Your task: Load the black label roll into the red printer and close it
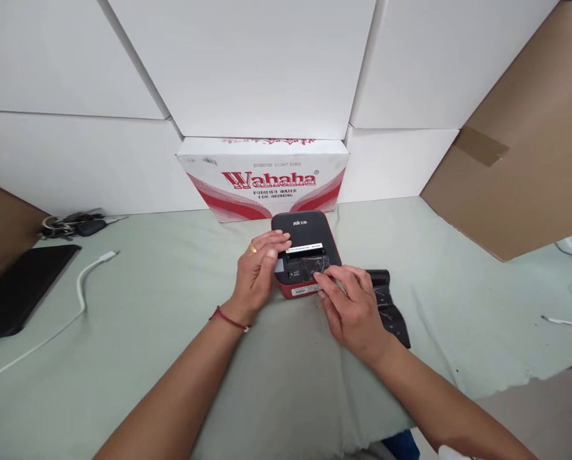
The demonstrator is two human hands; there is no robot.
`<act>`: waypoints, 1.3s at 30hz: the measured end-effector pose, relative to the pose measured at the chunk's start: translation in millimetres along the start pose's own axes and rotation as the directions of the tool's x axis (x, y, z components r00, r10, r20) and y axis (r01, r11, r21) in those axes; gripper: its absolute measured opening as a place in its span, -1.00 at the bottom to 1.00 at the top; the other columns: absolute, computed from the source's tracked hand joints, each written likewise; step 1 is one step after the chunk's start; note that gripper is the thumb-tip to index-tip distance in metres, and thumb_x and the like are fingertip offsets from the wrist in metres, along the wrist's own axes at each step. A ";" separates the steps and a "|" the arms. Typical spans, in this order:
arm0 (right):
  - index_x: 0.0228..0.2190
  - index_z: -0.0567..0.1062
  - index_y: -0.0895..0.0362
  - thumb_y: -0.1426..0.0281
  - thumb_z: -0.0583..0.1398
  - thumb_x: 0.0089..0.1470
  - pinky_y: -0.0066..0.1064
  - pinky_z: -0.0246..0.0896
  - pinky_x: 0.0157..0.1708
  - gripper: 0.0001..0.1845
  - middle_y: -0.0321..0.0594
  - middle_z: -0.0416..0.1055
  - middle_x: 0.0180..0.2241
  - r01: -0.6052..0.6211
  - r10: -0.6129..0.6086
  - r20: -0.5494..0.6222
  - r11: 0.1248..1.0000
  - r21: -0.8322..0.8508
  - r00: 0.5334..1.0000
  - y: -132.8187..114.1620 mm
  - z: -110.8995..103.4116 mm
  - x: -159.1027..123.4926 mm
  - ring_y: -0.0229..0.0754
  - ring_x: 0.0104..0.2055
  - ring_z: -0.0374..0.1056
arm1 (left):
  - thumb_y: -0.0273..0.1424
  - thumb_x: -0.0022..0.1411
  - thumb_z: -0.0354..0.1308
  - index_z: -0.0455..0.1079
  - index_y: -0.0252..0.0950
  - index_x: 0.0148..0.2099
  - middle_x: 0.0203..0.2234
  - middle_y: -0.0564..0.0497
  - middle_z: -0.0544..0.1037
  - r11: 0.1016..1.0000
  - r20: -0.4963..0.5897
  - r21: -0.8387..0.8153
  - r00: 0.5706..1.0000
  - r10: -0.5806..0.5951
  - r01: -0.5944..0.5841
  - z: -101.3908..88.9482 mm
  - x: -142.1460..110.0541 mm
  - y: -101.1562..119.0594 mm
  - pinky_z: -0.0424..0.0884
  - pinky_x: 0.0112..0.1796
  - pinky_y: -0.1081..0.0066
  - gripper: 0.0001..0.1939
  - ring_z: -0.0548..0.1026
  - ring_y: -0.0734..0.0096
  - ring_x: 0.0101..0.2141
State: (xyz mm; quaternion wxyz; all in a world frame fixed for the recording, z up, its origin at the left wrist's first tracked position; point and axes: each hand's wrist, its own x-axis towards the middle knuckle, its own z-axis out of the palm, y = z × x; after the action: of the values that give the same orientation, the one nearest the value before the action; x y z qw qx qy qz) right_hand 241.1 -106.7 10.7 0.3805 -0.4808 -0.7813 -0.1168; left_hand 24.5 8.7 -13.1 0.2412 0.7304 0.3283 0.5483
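A flat black device with red sides (pixel 302 223) lies on the cloth, white lettering near its top. Its lower part has an uncovered recess with a white printed strip (pixel 305 248) across its upper edge. My left hand (pixel 257 271) grips the device's left side, thumb and fingers on its edge. At the recess's lower right, my right hand (pixel 347 300) has its fingertips closed on a dark glossy piece (pixel 317 264), whose kind I cannot make out. A black glossy sheet (pixel 394 316), curled at the top, lies partly behind my right hand.
Behind the device stands a white and red Wahaha water carton (pixel 271 172) against white boxes (pixel 247 64). Keys (pixel 79 223), a black flat case (pixel 22 291) and a white cable (pixel 82 287) lie left. Right are a brown cardboard panel (pixel 525 140) and another white cable (pixel 566 321).
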 end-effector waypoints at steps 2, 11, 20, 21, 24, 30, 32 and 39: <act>0.21 0.56 0.12 0.60 0.20 0.39 -0.12 0.40 0.11 -0.57 -0.03 0.60 0.04 -0.001 0.001 -0.007 1.000 0.007 1.000 0.2 1.4 -0.4 0.01 0.07 0.41 | -0.17 0.61 0.09 0.71 -0.14 0.02 0.06 -0.10 0.78 1.000 0.014 -0.006 1.000 -0.002 0.002 -0.8 1.5 -3.9 0.48 0.33 -0.08 -0.64 0.63 0.12 0.20; 0.30 0.49 0.03 0.62 0.18 0.37 -0.09 0.47 0.09 -0.45 -0.02 0.56 0.05 -0.005 0.005 -0.016 0.999 0.040 1.000 2.2 4.2 -1.9 0.03 0.08 0.41 | -0.27 0.15 0.38 0.46 0.04 0.44 0.56 0.04 0.33 0.832 0.169 -0.434 0.938 -0.302 0.345 -4.1 13.6 -16.7 -0.04 0.60 -0.12 -0.21 0.10 -0.08 0.61; 0.17 0.62 -0.02 0.47 0.23 0.42 0.15 0.50 0.23 -0.63 -0.02 0.61 0.13 0.049 -0.053 0.043 0.995 0.087 0.998 15.3 -14.3 15.8 0.13 0.24 0.48 | -0.10 0.25 0.44 -0.26 0.15 0.72 0.71 0.04 -0.08 0.679 0.365 -0.553 0.873 -0.323 0.483 3.4 3.0 -25.8 -0.17 0.63 -0.02 0.24 -0.12 -0.01 0.68; 0.16 0.62 0.00 0.46 0.23 0.44 0.11 0.53 0.20 -0.65 -0.01 0.63 0.12 0.078 -0.089 0.082 0.989 0.129 0.993 18.0 -17.3 21.4 0.11 0.22 0.50 | -0.10 0.26 0.45 -0.26 0.14 0.72 0.72 0.03 -0.10 0.685 0.372 -0.550 0.875 -0.311 0.478 2.7 2.5 -26.9 -0.19 0.63 -0.01 0.24 -0.13 0.00 0.68; 0.12 0.64 0.06 0.42 0.22 0.49 -0.03 0.60 0.11 -0.72 -0.04 0.69 0.03 0.132 -0.186 0.205 0.960 0.248 0.961 24.4 -25.1 41.0 0.01 0.08 0.59 | -0.16 0.29 0.43 -0.27 0.11 0.72 0.72 0.03 -0.15 0.679 0.378 -0.568 0.880 -0.288 0.466 2.7 2.2 -28.9 -0.19 0.63 0.00 0.22 -0.18 0.03 0.69; -0.03 0.71 0.04 0.29 0.16 0.54 -0.25 0.57 -0.01 -0.71 -0.13 0.73 -0.06 -0.058 -0.027 0.422 0.981 0.186 0.906 27.9 -28.2 97.9 -0.08 -0.05 0.65 | -0.24 0.31 0.36 -0.24 0.10 0.72 0.73 0.05 -0.17 0.671 0.359 -0.577 0.883 -0.303 0.465 9.5 0.1 -33.1 -0.02 0.61 -0.05 0.15 -0.19 -0.03 0.69; -0.03 0.71 0.05 0.33 0.17 0.50 -0.26 0.53 -0.05 -0.72 -0.13 0.73 -0.06 -0.096 0.066 0.505 0.995 0.033 0.860 28.9 -19.0 122.5 -0.06 -0.08 0.65 | -0.25 0.31 0.33 -0.25 0.09 0.72 0.72 0.04 -0.14 0.680 0.351 -0.566 0.883 -0.312 0.466 11.6 -0.9 -35.0 -0.04 0.62 -0.07 0.14 -0.17 -0.04 0.68; -0.06 0.76 0.06 0.52 0.39 0.14 -0.25 0.39 -0.27 -0.67 0.00 0.76 -0.13 0.078 0.271 0.802 0.928 -0.365 0.533 31.0 44.0 174.5 0.12 -0.13 0.67 | -0.27 0.23 0.34 -0.10 -0.02 0.70 0.66 -0.08 0.08 0.649 0.353 -0.574 0.866 -0.355 0.500 11.1 1.2 -34.4 0.05 0.58 -0.11 0.11 0.10 -0.13 0.61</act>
State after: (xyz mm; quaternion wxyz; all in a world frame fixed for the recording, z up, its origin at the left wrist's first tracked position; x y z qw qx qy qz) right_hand 202.6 48.9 98.3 -0.1301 -0.5808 -0.8035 0.0103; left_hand 28.0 32.6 -40.0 0.6343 0.5551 0.2541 0.4743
